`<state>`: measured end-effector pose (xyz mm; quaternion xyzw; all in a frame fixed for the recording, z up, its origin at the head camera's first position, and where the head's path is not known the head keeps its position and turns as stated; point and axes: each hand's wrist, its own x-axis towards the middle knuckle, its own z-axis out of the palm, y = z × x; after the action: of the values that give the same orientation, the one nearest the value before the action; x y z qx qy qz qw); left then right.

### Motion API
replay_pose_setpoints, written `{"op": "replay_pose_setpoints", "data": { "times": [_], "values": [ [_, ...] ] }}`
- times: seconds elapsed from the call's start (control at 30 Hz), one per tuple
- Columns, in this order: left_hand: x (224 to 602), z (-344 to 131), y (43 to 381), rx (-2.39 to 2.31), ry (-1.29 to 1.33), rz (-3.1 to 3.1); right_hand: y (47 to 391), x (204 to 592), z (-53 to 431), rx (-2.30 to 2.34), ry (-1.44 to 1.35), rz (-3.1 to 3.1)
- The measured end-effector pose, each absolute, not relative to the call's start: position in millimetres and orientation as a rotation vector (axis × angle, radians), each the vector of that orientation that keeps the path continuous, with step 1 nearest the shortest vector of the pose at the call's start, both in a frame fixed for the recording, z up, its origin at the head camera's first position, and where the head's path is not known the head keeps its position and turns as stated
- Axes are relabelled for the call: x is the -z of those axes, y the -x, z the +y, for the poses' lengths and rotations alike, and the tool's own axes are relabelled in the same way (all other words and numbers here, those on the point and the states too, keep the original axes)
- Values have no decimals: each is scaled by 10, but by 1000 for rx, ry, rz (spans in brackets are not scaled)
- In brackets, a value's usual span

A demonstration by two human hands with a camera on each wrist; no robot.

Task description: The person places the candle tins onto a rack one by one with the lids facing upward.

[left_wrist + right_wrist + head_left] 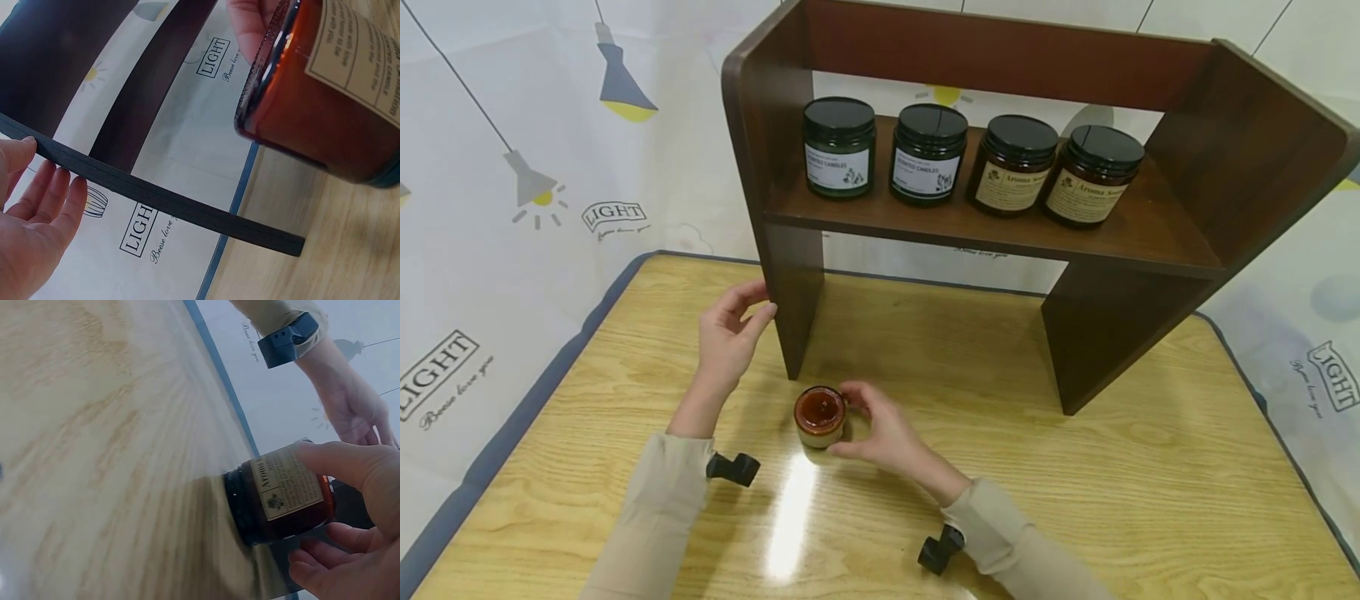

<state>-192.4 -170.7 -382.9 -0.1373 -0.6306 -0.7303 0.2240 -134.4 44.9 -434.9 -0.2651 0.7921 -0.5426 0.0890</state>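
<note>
A small amber candle jar (820, 417) stands upside down on the wooden table, its dark lid (240, 509) at the bottom. Its beige label (287, 481) shows in the right wrist view. My right hand (883, 433) is spread around the jar's right side, thumb by the label. In the right wrist view a small gap shows between some fingers (312, 556) and the glass. My left hand (728, 333) rests at the left side panel (790, 308) of a dark brown shelf, fingertips touching its edge.
On the shelf board (1000, 237) stand two green candle jars with white labels (838, 148) and two amber jars with beige labels (1011, 167). The right side panel (1105, 333) stands on the table. A printed white cloth (550, 183) hangs behind and around the table.
</note>
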Motion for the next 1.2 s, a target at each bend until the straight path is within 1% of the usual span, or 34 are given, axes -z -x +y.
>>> {"op": "replay_pose_setpoints", "data": {
  "times": [0.27,0.83,1.2],
  "values": [
    [3816,-1701,1924,2017,388,-1734,1365,4446,401,1645,779,2317],
    [3827,-1705,1933,2013,391,-1744,1382,4537,314,1550,755,2415],
    [3823,-1702,1916,2018,373,-1742,1398,4557,292,1392,771,2560]
  ]
}}
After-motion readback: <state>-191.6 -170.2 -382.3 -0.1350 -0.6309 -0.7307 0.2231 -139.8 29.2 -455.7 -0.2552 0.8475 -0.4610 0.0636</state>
